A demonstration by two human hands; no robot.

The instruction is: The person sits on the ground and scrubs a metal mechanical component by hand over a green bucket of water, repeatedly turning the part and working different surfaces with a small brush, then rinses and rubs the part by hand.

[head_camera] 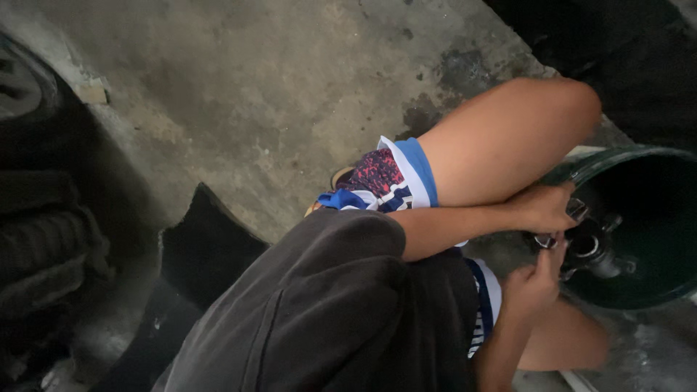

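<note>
Both hands meet at the rim of a dark green tub [581,168], over a cluster of dark metal parts [592,250] that sits inside it. The left hand [544,207] is curled around the top of the parts, fingers bent and gripping near a small shiny ring [578,209]. The right hand [534,279] comes up from below, its fingers pinched on another small metal piece [546,241] at the near side of the same cluster. The exact shape of the parts is hard to make out in the dark tub.

Behind the left forearm a bare knee [537,123] rises, with patterned shorts [385,181] beside it. A grey sleeve [319,305] fills the space below the arms. Stained concrete floor [276,94] lies beyond the hands, and black rubber shapes [43,239] sit well apart from them at the far edge.
</note>
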